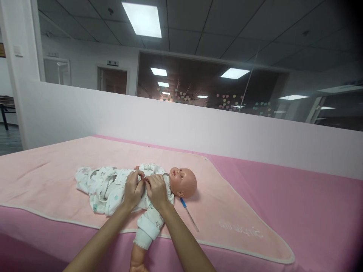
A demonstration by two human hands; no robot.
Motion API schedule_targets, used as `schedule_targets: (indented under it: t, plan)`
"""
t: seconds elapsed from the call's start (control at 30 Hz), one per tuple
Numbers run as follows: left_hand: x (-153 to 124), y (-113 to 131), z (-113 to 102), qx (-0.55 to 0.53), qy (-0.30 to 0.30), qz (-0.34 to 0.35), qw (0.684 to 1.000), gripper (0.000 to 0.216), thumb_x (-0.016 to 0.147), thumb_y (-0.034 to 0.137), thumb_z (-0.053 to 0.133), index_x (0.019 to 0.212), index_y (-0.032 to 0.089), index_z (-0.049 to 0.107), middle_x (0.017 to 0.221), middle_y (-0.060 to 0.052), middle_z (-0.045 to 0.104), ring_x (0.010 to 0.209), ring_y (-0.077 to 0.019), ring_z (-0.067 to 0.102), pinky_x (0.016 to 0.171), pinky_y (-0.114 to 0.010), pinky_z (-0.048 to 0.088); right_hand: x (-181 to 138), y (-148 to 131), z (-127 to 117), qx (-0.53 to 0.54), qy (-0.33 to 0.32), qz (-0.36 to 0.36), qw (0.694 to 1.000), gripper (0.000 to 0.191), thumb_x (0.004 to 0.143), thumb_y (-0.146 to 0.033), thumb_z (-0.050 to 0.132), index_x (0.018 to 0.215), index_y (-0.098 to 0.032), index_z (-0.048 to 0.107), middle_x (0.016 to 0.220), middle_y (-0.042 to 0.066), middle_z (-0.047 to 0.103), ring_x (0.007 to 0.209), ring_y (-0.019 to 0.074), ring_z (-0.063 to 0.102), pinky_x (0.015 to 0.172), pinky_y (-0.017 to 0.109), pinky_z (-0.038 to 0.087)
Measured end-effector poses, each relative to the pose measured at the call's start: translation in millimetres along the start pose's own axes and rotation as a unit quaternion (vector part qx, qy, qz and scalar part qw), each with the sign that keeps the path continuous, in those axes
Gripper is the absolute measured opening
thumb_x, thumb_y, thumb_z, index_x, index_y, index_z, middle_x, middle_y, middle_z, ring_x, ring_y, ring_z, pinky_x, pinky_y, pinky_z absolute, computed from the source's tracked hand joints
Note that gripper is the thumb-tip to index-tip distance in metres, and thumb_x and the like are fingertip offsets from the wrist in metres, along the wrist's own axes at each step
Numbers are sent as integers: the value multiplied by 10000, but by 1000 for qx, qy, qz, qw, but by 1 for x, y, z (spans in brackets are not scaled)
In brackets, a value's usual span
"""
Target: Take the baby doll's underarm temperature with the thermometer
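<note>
A baby doll (183,182) in a white printed romper (106,185) lies on its back on a peach blanket (232,211), head to the right. My left hand (133,187) and my right hand (155,190) rest together on the doll's chest, fingers curled and pinching the romper's front where the two sides meet. One of the doll's arms, in a white sleeve (147,226), hangs toward me over the bed's edge between my forearms.
A thin thermometer with a blue end (189,214) lies on the blanket just right of the doll. The blanket covers a pink bed (312,211). A low white partition wall (198,128) runs behind the bed, with glass above it.
</note>
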State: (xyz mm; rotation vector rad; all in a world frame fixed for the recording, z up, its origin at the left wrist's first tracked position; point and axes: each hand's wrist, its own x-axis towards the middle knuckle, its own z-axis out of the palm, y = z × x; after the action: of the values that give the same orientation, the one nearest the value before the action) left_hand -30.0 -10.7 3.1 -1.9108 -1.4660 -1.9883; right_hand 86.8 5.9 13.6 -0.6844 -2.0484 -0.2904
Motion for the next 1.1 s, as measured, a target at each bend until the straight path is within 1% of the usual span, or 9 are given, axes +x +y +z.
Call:
schedule_targets:
  t: [0.13,0.27,0.4,0.5,0.57,0.77,0.9,1.0,1.1]
  plan:
    - [-1,4,-2,25,2,6,1000,83,735,204,406,760,192,485,724,-21,527,703,-180,458,675,-306,369,0,-1,-1,-2,10,5,1000,160,849,-159,389,797,-186,538,739,23,591,696,153,490,703,288,351]
    - [-2,5,-4,68,8,5,998,117,660,141,424,734,195,496,706,-21,544,711,-192,466,696,-315,349,0,-3,-2,-11,30,8,999,142,850,-168,395,788,-183,522,721,21,581,688,153,479,691,281,352]
    - [0,3,-5,107,44,-39,992,142,641,107,401,679,200,501,650,-9,560,676,-189,485,692,-318,322,0,-4,-4,-22,43,-13,999,146,862,-178,391,787,-182,517,718,21,575,687,149,478,692,280,353]
    - [1,2,-4,86,65,-83,991,167,641,91,377,662,202,499,596,10,540,606,-168,481,639,-292,322,-1,-5,-6,-41,45,-35,998,153,864,-164,384,803,-180,524,716,23,569,686,145,477,701,286,350]
    - [2,1,-4,52,81,-110,989,181,637,84,365,664,203,498,585,19,529,573,-154,474,594,-269,323,0,-6,-7,-63,33,-49,996,161,855,-144,379,813,-177,531,736,32,566,701,149,473,711,294,345]
    - [5,-5,-4,-12,160,-158,974,230,588,68,362,693,199,519,639,24,532,576,-134,481,561,-237,339,20,-18,8,-87,-74,-122,986,118,777,-133,429,751,-169,538,769,56,547,756,175,446,758,325,326]
    - [8,-10,-6,-43,220,-206,952,251,557,67,366,701,192,529,644,21,539,577,-133,500,553,-233,360,28,-22,20,-66,-88,-117,987,56,711,-133,476,701,-167,519,723,39,534,716,165,434,727,310,325]
    - [8,-9,-7,-53,222,-212,950,260,548,65,368,702,192,536,643,23,540,588,-132,506,569,-235,370,25,-21,21,-41,-111,-102,988,34,702,-153,481,704,-168,512,732,37,534,723,163,434,714,300,321]
    - [8,-10,-6,-69,227,-208,949,255,557,70,365,701,193,537,644,21,539,603,-136,505,581,-239,376,21,-21,19,-25,-113,-98,988,57,718,-156,467,744,-166,516,758,42,540,733,164,438,709,296,316]
